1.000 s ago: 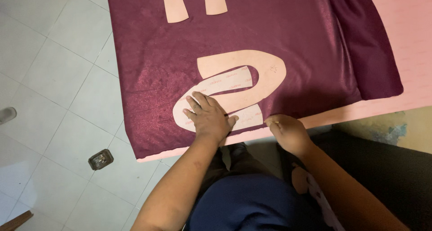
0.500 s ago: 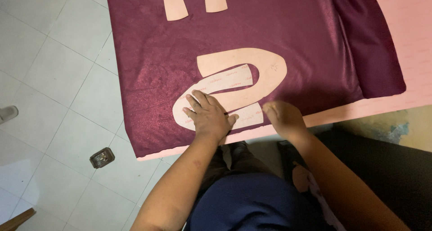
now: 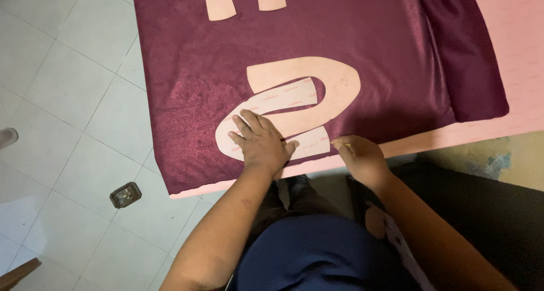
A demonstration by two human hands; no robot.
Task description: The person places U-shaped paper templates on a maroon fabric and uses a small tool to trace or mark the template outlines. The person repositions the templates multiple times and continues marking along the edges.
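Pale peach curved paper pattern pieces [image 3: 294, 107] on shiny maroon fabric [image 3: 351, 36].
Left hand [image 3: 262, 142] presses flat, open, at seven o'clock; right hand [image 3: 358, 156] pinches a thin tool at five o'clock on the pink surface [image 3: 510, 13].

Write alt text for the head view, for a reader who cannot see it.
A person's left hand presses a curved cardboard pattern piece flat on maroon satin fabric, while the right hand holds a thin marking tool at the pattern's lower end. The fabric lies on a pink table above a tiled floor.

Bare forearms, a dark navy garment [image 3: 317, 257] worn below.
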